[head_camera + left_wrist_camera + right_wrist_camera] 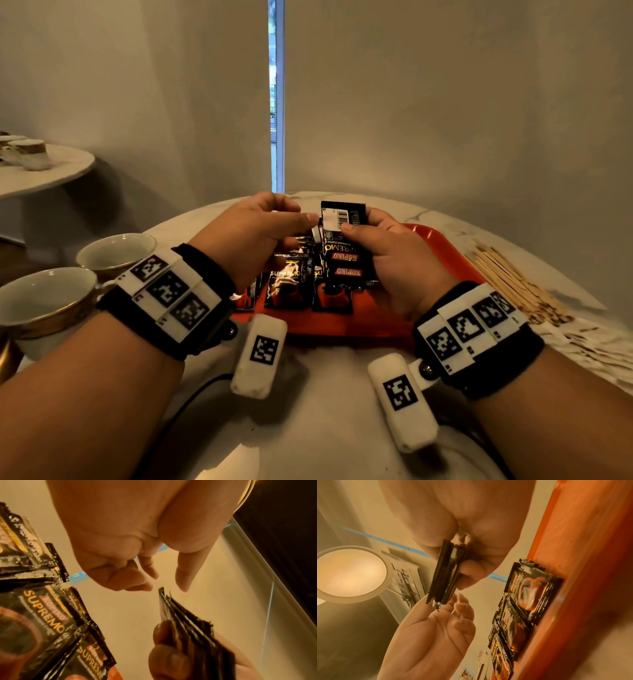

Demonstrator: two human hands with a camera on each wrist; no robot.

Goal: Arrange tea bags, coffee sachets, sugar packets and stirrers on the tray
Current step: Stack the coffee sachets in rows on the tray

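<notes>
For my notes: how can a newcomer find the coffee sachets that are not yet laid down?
Find the red tray on the marble table. Above it, the right hand grips a small stack of black sachets. Unlike the sachets lying flat, it is held up, barcode showing.

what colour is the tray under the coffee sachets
Orange-red; the tray shows best in the head view, beneath the black coffee sachets.

I'm looking at what seems a café or hotel lounge: a round marble-topped table point(325, 428) with a red serving tray point(445, 246) of coffee sachets point(291, 284), two gold-trimmed cups point(48, 301) and a heap of wooden stirrers point(513, 284). A second round table point(44, 171) stands by plain drawn blinds point(445, 102).
</notes>
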